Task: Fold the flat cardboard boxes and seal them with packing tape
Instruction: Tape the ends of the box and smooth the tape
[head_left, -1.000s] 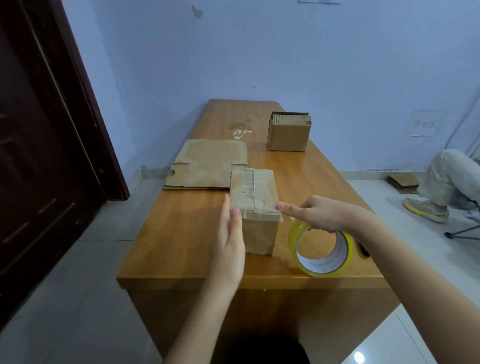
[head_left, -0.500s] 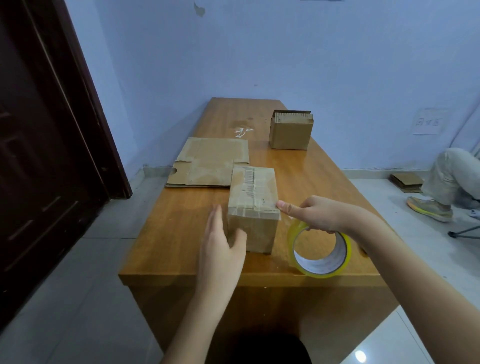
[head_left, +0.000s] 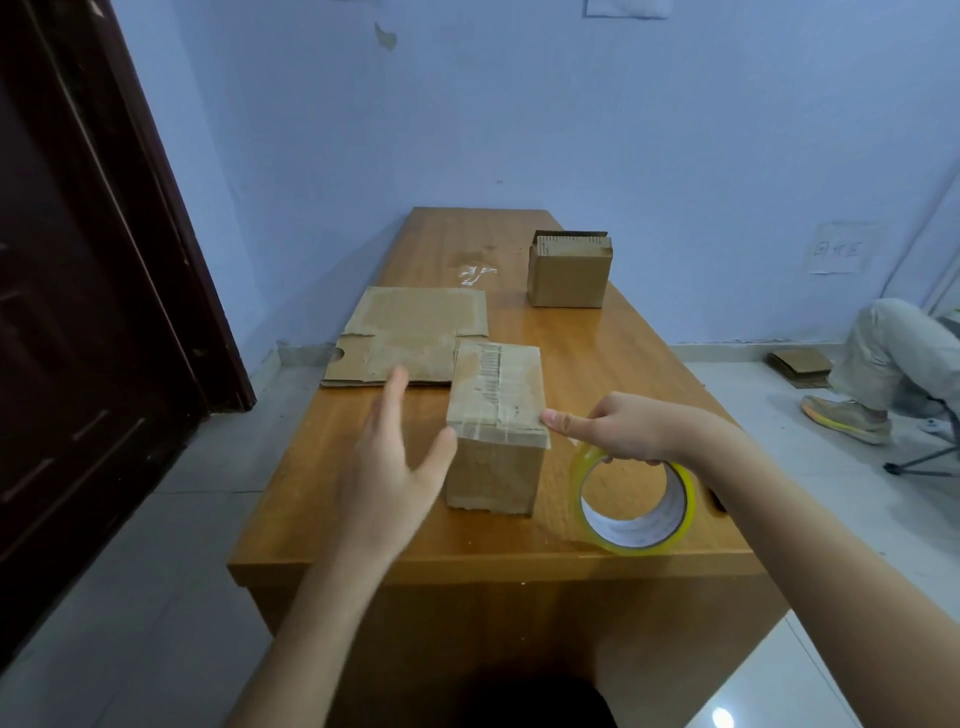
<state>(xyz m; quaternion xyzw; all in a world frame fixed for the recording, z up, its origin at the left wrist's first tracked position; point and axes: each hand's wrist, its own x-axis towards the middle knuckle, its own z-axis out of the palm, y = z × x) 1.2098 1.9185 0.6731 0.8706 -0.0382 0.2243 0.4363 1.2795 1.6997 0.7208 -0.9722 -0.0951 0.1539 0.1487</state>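
the right hand (head_left: 631, 428) curls on the tape roll (head_left: 634, 501), its forefinger at the near right top corner of the folded box (head_left: 496, 410). the left hand (head_left: 389, 467) is spread open just left, thumb touching. the box's long axis runs away down the table (head_left: 597, 364).

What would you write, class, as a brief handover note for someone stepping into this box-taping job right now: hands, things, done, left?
Left hand: open, thumb at the folded box's near left corner.
Right hand: grips the yellow tape roll, thumb touching the box's near right top corner.
Box stands near the table's front edge; tape already runs along its top seam.
Flat cardboard lies behind it, unfolded. Another folded box stands farther back.
Left: finish this box's taping, then fold and tape the flat one.
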